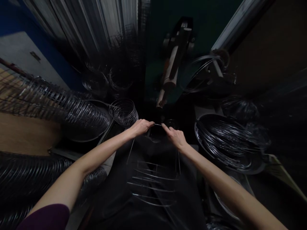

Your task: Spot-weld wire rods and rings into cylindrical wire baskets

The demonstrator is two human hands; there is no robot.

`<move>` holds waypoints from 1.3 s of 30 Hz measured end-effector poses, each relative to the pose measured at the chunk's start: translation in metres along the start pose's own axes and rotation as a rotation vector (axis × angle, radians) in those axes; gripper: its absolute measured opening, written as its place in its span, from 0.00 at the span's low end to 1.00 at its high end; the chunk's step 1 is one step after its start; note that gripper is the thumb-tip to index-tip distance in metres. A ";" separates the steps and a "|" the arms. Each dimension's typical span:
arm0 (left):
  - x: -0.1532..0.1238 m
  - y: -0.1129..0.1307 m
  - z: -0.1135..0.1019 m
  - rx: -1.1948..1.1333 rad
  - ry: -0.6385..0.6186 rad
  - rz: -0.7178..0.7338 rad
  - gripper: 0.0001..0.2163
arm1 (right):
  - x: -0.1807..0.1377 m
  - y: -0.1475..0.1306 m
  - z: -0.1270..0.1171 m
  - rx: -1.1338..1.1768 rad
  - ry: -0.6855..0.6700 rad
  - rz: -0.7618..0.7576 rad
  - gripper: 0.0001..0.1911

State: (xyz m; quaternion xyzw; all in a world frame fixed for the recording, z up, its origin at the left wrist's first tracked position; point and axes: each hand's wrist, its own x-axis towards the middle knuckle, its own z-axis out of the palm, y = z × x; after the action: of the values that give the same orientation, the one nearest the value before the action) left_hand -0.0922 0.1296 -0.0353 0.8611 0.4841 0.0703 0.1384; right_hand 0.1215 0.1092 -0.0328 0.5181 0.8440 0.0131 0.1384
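Between my hands a short stretch of thin metal wire (pixel 157 124) shows, just below the tip of a machine arm. My left hand (pixel 142 127) pinches it from the left, and my right hand (pixel 176 136) grips it from the right with the index finger stretched along it. Thin wire sides run down from both hands toward my lap, so the piece looks like a wire hoop or frame; its full shape is hard to see in the dark. Several curved wires (pixel 154 179) lie in rows over the dark apron (pixel 115 198) on my lap.
A machine arm (pixel 170 70) points down toward my hands from a green body. At left, many wire rings (pixel 72 105) hang on a rod, near a stack of wire hoops (pixel 123 111). On the right a round basin (pixel 197 134) holds bundled wires (pixel 227 140).
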 end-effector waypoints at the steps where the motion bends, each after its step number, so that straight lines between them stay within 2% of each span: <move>1: 0.005 0.000 -0.010 0.019 0.025 0.001 0.15 | 0.002 0.003 -0.010 -0.008 0.022 0.018 0.31; 5: 0.028 -0.003 -0.050 0.055 0.115 -0.003 0.15 | 0.015 0.017 -0.051 -0.009 0.113 0.083 0.28; 9: 0.041 -0.009 -0.070 0.056 0.132 -0.014 0.16 | 0.028 0.024 -0.073 0.008 0.130 0.092 0.25; 21: 0.049 -0.011 -0.072 0.063 0.086 -0.046 0.14 | 0.039 0.033 -0.081 0.009 0.078 0.075 0.24; 39: 0.052 -0.017 -0.062 0.195 0.161 -0.022 0.14 | 0.043 0.036 -0.081 0.058 0.077 0.072 0.21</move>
State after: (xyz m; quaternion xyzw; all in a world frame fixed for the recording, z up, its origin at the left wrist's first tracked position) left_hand -0.0946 0.1926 0.0183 0.8566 0.5078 0.0904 0.0156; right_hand 0.1147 0.1732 0.0418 0.5509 0.8296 0.0137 0.0900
